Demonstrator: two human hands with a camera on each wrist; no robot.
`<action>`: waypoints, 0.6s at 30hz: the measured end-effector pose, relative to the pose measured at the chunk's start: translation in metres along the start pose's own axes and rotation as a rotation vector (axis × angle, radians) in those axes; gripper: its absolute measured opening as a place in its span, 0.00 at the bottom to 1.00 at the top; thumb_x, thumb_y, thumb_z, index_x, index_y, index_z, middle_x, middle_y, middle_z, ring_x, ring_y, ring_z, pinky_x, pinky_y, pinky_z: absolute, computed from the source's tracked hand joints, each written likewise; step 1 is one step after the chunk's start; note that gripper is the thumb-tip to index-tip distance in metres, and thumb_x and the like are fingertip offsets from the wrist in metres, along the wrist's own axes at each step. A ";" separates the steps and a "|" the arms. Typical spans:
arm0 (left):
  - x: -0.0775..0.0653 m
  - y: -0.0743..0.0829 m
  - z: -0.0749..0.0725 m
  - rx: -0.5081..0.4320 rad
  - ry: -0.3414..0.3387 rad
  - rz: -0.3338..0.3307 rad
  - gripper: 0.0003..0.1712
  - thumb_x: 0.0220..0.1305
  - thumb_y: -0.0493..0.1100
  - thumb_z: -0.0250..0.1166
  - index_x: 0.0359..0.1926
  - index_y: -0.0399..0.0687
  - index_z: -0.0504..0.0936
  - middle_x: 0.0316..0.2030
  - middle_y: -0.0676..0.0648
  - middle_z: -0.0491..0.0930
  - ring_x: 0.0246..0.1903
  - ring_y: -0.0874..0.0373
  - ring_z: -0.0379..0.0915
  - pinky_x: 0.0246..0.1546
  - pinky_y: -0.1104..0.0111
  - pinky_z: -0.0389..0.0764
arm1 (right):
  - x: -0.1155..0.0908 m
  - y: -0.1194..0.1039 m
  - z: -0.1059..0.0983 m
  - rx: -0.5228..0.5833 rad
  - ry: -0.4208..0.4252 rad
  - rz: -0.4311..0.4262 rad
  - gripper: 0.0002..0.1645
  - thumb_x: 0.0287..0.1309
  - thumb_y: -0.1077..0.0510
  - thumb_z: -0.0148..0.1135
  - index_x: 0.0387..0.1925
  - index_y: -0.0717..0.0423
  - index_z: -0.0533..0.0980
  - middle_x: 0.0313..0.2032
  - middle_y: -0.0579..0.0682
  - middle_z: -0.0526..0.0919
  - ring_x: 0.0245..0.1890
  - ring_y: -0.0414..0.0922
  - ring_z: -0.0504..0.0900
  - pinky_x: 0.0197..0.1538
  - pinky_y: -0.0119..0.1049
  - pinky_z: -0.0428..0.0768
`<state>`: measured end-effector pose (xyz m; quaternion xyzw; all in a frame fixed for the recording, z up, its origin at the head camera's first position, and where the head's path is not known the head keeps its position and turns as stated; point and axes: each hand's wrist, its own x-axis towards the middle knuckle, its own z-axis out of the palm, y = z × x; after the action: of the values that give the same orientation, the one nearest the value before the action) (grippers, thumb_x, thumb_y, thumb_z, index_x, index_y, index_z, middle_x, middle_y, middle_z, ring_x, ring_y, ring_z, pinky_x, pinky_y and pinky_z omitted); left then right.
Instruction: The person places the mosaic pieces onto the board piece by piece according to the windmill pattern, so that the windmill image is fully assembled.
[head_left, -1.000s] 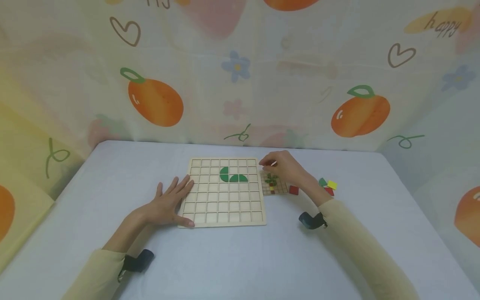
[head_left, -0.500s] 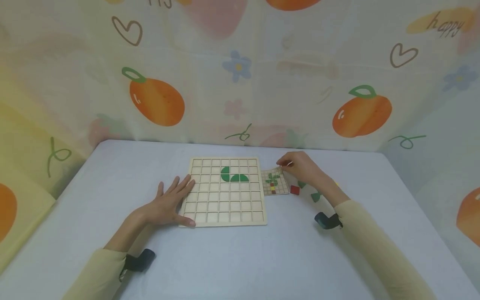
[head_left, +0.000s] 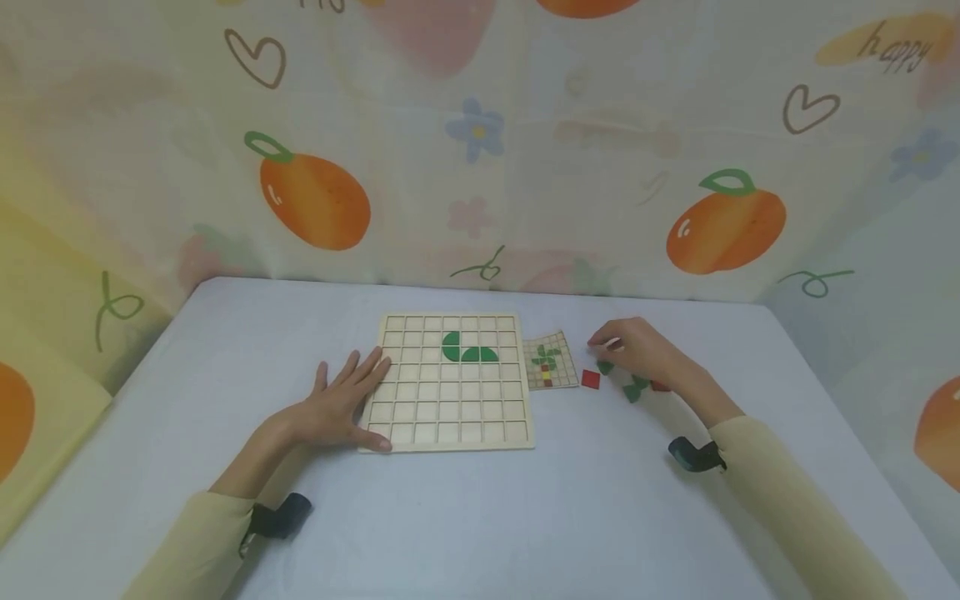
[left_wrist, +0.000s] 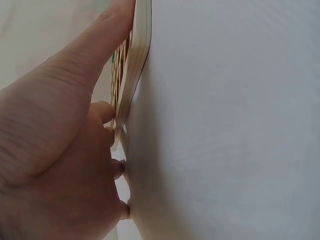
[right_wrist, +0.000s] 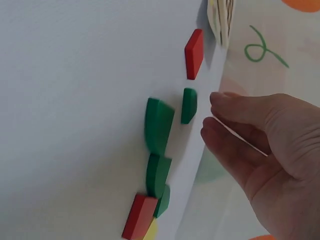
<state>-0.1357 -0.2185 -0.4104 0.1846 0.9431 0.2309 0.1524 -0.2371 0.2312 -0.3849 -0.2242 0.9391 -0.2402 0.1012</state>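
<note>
My left hand (head_left: 330,408) lies with fingers spread on the left edge of a wooden grid board (head_left: 435,414); its thumb touches the near left corner. Three green quarter-round pieces (head_left: 451,347) sit in the board's upper cells. My right hand (head_left: 637,348) hovers right of a small printed pattern card (head_left: 566,367). Its thumb and fingers are bent with a gap between them, and nothing shows there. In the right wrist view, a green piece (right_wrist: 189,106) lies just beside the fingertips. Below it are more green pieces (right_wrist: 158,127), a red piece (right_wrist: 140,216) and part of a yellow piece (right_wrist: 150,231).
A red square tile (head_left: 591,379) lies on the white tabletop (head_left: 480,517) between the card and the loose pieces. The card's far right corner curls up slightly, close to the board's right edge. A patterned cloth (head_left: 480,208) hangs behind the table.
My right hand has moved right, from the board's edge past the card's far corner to above the loose pieces. The card is uncovered now. My left hand stays in place.
</note>
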 end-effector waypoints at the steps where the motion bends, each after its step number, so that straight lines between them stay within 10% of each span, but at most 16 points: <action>1: 0.000 0.000 0.000 0.001 -0.002 -0.001 0.72 0.43 0.69 0.74 0.77 0.39 0.44 0.77 0.38 0.35 0.74 0.33 0.24 0.63 0.33 0.21 | -0.002 0.001 -0.001 0.008 -0.010 -0.002 0.15 0.61 0.65 0.64 0.50 0.63 0.81 0.49 0.58 0.84 0.49 0.55 0.83 0.52 0.48 0.81; 18: 0.000 -0.001 0.001 -0.009 0.011 0.014 0.72 0.44 0.68 0.74 0.77 0.39 0.45 0.77 0.38 0.35 0.73 0.32 0.24 0.63 0.33 0.20 | -0.014 0.005 0.002 -0.014 -0.104 0.053 0.21 0.59 0.68 0.65 0.55 0.60 0.80 0.54 0.57 0.82 0.60 0.59 0.75 0.58 0.53 0.77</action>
<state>-0.1353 -0.2189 -0.4116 0.1893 0.9415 0.2373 0.1461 -0.2262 0.2407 -0.3884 -0.2123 0.9397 -0.2189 0.1547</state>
